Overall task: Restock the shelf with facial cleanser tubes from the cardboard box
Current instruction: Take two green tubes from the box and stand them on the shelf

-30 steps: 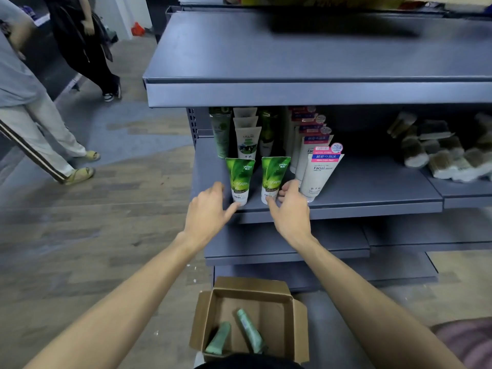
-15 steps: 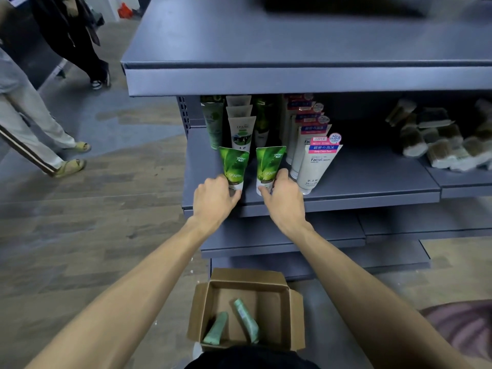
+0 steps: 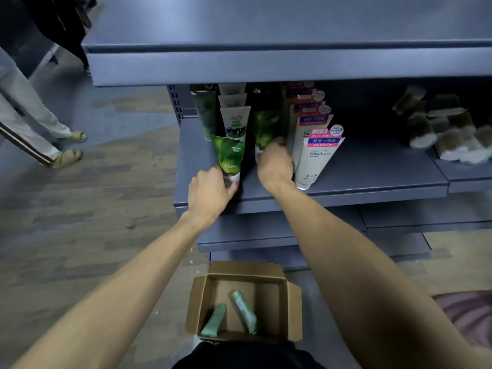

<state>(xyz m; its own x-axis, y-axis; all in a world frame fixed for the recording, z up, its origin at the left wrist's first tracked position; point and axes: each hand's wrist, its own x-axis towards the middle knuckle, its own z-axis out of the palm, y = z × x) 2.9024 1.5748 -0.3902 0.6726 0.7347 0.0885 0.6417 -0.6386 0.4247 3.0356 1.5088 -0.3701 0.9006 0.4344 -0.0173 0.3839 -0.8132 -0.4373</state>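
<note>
Glossy green plastic marks the tubes we are stocking: the left green tube (image 3: 229, 159) stands cap-down near the front of the grey metal shelf (image 3: 372, 171), and our left hand (image 3: 210, 193) pinches it low, at the white cap end. The right green tube (image 3: 265, 131) sits deeper in its row, half in shadow, with our right hand (image 3: 274, 163) curled round its lower part; the fingers themselves are mostly hidden behind the hand.

We judge these tubes light and soft-walled, with a flat crimped top and a stiff round cap. The film looks slick, so a squeeze on the body would dent it or let it slip. The cap end is the firm place for a grip, and it also steers the base as the tube stands up. A narrow cap makes a tippy footing, and neighbours stand close: the white Facial tubes (image 3: 316, 161) are just beside our right wrist.

Below, the corrugated cardboard box (image 3: 294, 310) lies open on the floor with two pale green tubes (image 3: 241, 312) lying flat inside.
</note>
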